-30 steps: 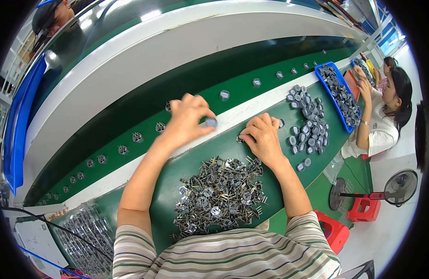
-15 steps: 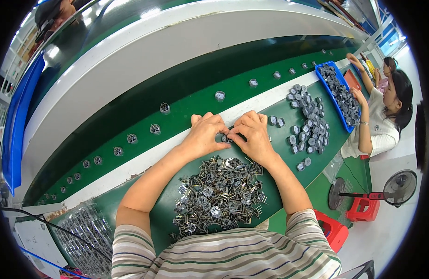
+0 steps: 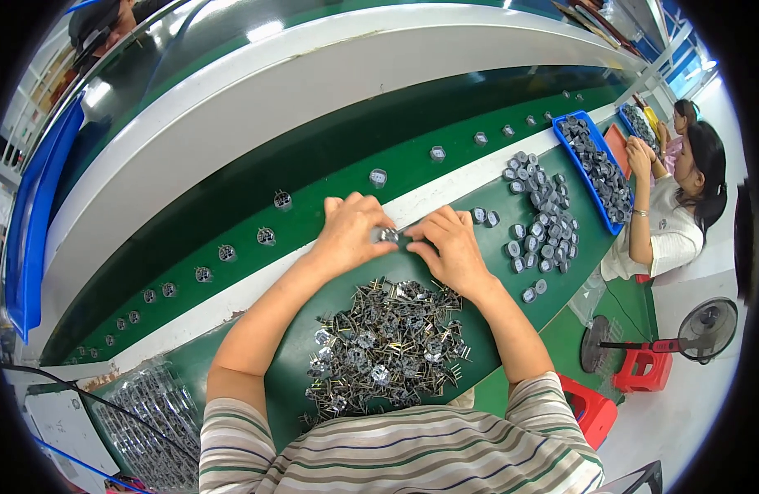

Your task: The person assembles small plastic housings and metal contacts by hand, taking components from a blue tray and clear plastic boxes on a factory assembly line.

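Note:
My left hand (image 3: 352, 233) pinches a small pronged metal-and-plastic part (image 3: 388, 235) between thumb and fingers, just above the green bench. Close by on its right, my right hand (image 3: 450, 249) has its thumb and forefinger apart and curved toward that part, a little blurred, with nothing visible between them. Between my forearms lies a heap of similar pronged parts (image 3: 388, 346), with clear discs and thin metal pins. Beyond my right hand sit a few round grey caps (image 3: 485, 216).
A larger group of grey caps (image 3: 544, 235) spreads to the right, beside a blue tray (image 3: 584, 169) of more caps. Spaced parts (image 3: 282, 199) line the green belt (image 3: 330, 177) behind a white ledge. A co-worker (image 3: 672, 206) sits at right, near a fan (image 3: 707, 329) and red stools (image 3: 643, 370).
My hands have drawn apart, and the pronged part stays in my left fingers. Parts on the belt have shifted slightly left. The co-worker's raised hand has come back to the other one.

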A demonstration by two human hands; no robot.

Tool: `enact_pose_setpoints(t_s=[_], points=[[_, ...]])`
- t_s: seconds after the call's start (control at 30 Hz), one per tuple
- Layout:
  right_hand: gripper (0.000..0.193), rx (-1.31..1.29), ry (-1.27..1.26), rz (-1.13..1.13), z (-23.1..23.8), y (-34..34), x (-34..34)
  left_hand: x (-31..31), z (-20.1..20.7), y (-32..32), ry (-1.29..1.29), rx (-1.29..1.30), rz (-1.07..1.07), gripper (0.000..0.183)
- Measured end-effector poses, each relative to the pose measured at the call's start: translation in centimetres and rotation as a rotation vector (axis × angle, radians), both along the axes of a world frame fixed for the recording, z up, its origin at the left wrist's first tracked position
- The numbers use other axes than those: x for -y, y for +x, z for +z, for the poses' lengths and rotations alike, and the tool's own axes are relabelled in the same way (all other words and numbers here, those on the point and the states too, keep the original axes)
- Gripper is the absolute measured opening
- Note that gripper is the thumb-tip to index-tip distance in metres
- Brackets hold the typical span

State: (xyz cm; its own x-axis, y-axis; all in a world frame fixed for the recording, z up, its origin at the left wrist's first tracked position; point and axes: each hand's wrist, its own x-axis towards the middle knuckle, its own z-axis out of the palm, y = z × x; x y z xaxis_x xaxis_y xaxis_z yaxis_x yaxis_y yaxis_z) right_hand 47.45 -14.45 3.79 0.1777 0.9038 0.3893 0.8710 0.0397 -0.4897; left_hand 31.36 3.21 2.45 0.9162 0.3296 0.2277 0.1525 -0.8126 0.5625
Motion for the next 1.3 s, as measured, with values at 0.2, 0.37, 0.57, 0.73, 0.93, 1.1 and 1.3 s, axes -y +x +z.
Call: enact_pose_setpoints(t_s=[0.2,0.37,0.57,0.73,0.93,1.1,1.3], points=[[0.014,-0.126,-0.237,0.287,0.4,-0.2,2.1,-5.1,0.6,-0.8,0.241,-0.083,0.446,0.027],[0.009,-0.122,-0.229,0.298,0.1,-0.4,2.1,-5.5,1.0,0.2,0.346,-0.052,0.412,0.057],[0.005,-0.138,-0.253,0.155,1.1,0.3,1.9,-4.8,0.0,3.5,0.326,0.007,0.22,0.034],[0.009,-0.252,-0.451,-0.192,0.5,1.5,2.5,-3.2,1.3,3.4,0.301,0.026,0.192,0.027],[0.005,-0.184,-0.291,-0.054,0.6,1.3,2.5,1.1,0.4,1.7,-0.073,0.037,-0.169,0.028],[0.01,-0.354,-0.232,-0.165,1.0,0.4,1.5,1.4,-0.5,1.0,-0.168,0.006,-0.125,0.031],[0.011,-0.254,-0.164,-0.054,0.0,0.5,0.5,1.4,-0.7,0.8,-0.129,0.017,-0.103,0.033]])
